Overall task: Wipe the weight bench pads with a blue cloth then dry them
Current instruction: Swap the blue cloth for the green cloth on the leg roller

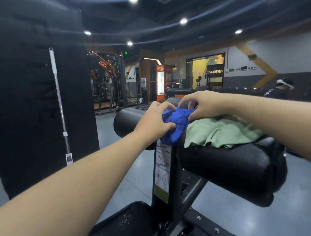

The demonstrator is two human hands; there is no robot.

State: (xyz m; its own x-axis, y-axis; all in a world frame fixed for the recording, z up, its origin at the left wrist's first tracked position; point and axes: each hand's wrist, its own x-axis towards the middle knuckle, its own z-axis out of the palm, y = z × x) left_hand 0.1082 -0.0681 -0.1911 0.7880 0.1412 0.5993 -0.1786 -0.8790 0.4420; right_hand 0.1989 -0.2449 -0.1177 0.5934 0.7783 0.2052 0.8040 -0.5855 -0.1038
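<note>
Hands meet at the centre of the frame over a bunched blue cloth (176, 122); the left hand (154, 120) grips its left side with curled fingers and thumb, while the right hand (204, 106) pinches its upper right edge between fingertips and thumb; the cloth sits on the near end of a black bench pad (234, 160) and hangs partly over the pad's left edge, above an instruction label (161, 173) on the upright frame; just to the right of the blue cloth, touching it, a pale green cloth (221, 132) lies spread over the same pad; a black roller pad (127, 122) juts out to the left behind the left hand; at the lower centre of the frame a seat pad (130, 228) shows wet flecks; toward the upper left, a metal mop handle (59, 99) leans against a dark pillar (27, 102).
</note>
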